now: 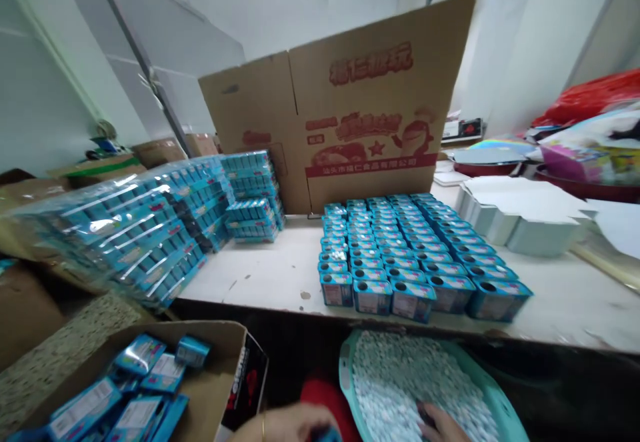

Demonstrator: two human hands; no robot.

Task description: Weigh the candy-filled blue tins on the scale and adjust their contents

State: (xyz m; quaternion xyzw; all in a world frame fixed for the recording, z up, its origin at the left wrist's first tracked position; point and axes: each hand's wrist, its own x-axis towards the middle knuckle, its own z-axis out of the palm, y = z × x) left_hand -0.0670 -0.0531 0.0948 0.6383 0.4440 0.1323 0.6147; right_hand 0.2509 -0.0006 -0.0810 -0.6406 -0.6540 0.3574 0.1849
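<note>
Blue and blurred, an object [330,435] shows at your left hand [293,422]; your right hand [444,425] is among white pieces [400,372] in the teal basin [346,365]. I can't tell either grip. Loose boxes [143,354] seem untouched, tabletop boxes [371,297] part-done, wrapped stacks [137,249] finished.

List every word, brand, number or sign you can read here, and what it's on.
"汕头市福仁食品有限公司": red band on the standing cardboard.
"福仁糖玩", as far as the stylised red print shows: top of that cardboard.
Smaller red print mid-cardboard: too blurred to read.
Blue boxes in rows: print too small.
Wrapped blue packs: unreadable.
White labels in the open carton: too small.
Red marks on the carton's black side: unreadable.
</note>
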